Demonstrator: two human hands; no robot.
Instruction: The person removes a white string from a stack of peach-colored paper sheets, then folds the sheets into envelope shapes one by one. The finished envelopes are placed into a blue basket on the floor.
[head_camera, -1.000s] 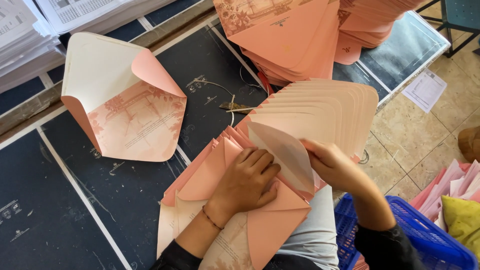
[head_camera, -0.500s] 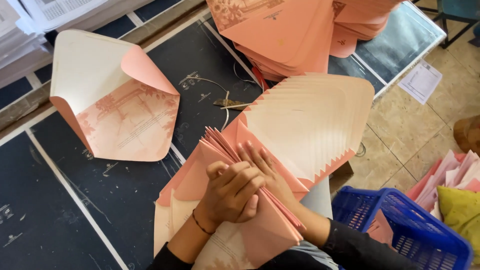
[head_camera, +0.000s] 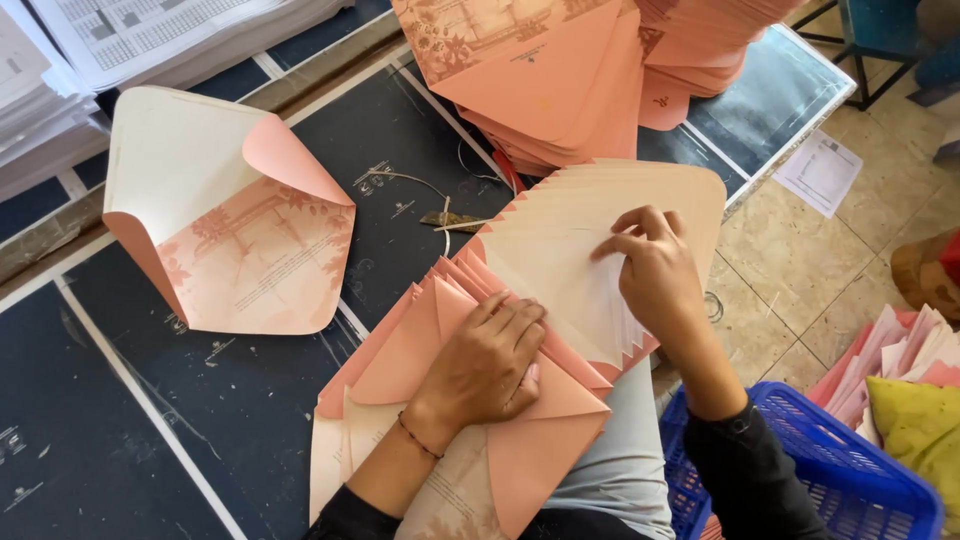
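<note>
Head camera view, looking down at a dark work table (head_camera: 150, 430) covered in black printed sheets. Largest on it is a fanned stack of peach envelope blanks (head_camera: 560, 270), spread across the table's near edge and over the person's lap, with cream inner faces stepped one behind another at the right and pink flaps folded in at the left. At the top centre lies a big pile of finished peach envelopes (head_camera: 540, 90), overlapping and slightly askew. Left of centre sits a single half-folded envelope (head_camera: 230, 230), well apart from the fan, one pink side flap curling over its cream inside. A blue plastic crate (head_camera: 880, 480) stands on the tiled floor at lower right. The left hand (head_camera: 490, 365) lies palm down, fingers together, pressing flat on the folded pink flaps. The right hand (head_camera: 655, 270) rests on the cream sheets, fingers bent, its thumb and forefinger pinching the edge of one sheet. A thin string with a small tag (head_camera: 445, 215) lies on the table just above the fan.
</note>
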